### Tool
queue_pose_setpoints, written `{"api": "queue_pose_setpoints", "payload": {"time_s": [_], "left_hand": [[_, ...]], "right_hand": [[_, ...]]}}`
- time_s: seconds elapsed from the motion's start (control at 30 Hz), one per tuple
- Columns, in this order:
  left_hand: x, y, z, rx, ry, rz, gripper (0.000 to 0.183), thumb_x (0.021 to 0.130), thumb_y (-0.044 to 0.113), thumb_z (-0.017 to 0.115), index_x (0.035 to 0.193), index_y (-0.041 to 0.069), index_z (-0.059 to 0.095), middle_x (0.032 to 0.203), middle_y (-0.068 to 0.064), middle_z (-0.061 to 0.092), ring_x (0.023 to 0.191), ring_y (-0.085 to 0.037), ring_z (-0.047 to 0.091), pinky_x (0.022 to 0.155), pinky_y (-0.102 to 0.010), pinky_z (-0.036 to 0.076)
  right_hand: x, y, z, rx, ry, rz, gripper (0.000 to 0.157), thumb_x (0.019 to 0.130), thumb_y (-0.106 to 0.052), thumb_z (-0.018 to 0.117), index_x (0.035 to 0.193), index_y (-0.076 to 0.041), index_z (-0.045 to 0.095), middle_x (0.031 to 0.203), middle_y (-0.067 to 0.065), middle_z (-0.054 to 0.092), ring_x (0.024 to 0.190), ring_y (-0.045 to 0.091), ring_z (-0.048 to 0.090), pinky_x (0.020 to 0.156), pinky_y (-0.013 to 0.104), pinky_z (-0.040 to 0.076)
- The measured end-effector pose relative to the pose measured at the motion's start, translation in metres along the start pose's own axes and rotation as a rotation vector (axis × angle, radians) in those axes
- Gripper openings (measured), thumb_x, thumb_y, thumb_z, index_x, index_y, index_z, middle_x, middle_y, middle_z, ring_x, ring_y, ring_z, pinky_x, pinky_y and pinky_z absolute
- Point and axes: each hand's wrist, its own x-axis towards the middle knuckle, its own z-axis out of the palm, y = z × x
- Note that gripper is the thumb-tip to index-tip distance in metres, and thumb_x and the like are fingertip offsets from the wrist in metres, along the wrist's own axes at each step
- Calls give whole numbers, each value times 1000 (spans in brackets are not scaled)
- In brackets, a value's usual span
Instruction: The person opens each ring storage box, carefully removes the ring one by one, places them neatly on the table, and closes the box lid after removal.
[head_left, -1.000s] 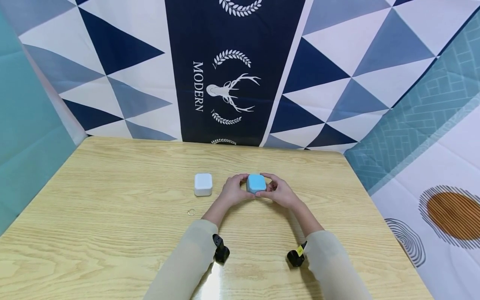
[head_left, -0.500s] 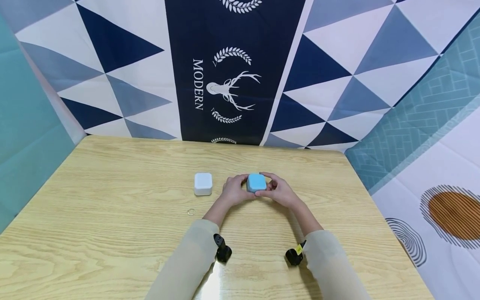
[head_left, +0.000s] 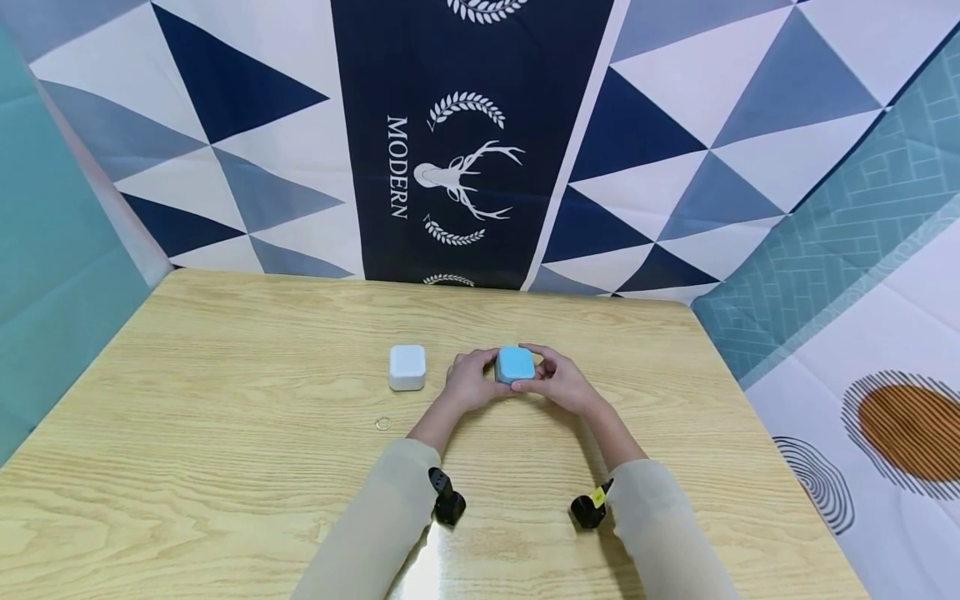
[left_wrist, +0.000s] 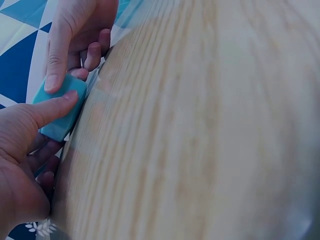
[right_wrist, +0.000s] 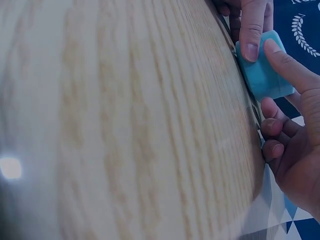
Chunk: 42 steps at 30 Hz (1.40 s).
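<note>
Blue block [head_left: 515, 364]: between your two hands, toward the far edge of the surface [head_left: 225, 367] and right of the white block [head_left: 407, 367]; you cannot tell from these views whether its base rests on the wood or hangs just clear.
Two-handed hold: this looks like the step in hand, both your hands steadying or working the one block.
Grip pressure: the next move probably calls for an even squeeze from both sides, so the block neither tips nor twists; if you free one hand, have the other firm first.
Left hand [head_left: 469, 383]: your fingers curl round the block's left side, thumb laid on its near face, spread no wider than the block they hold.
Right hand [head_left: 562, 386]: your thumb presses the near face beside the left thumb while the index finger reaches the far right corner; the other fingers curl loosely.
Sleeves [head_left: 367, 521]: your forearms reach in from the near side and angle toward each other, with dark wrist cameras [head_left: 450, 507] at the cuffs.
White block: upright, apart from your left hand, touched by neither.
Small ring [head_left: 377, 424]: flat on the surface, nearer you than the white block.
</note>
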Motion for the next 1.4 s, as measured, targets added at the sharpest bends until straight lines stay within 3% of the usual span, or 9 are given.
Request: {"api": "queue_pose_setpoints", "payload": {"time_s": [0.4, 1.4], "left_hand": [[-1, 1, 0, 10, -7, -6, 72, 78, 34, 75, 140, 12, 44, 140, -7, 48, 121, -27, 40, 102, -43, 31], [2, -3, 4, 26, 8, -4, 73, 77, 39, 75, 139, 13, 46, 140, -5, 48, 118, -26, 41, 100, -42, 33]], "right_hand": [[0, 1, -1, 38, 5, 5, 70, 78, -13, 75, 140, -5, 42, 79, 5, 50, 72, 17, 43, 58, 19, 37], [1, 3, -2, 56, -33, -6, 67, 86, -17, 67, 142, 2, 35, 72, 2, 43, 58, 9, 37, 53, 19, 32]]}}
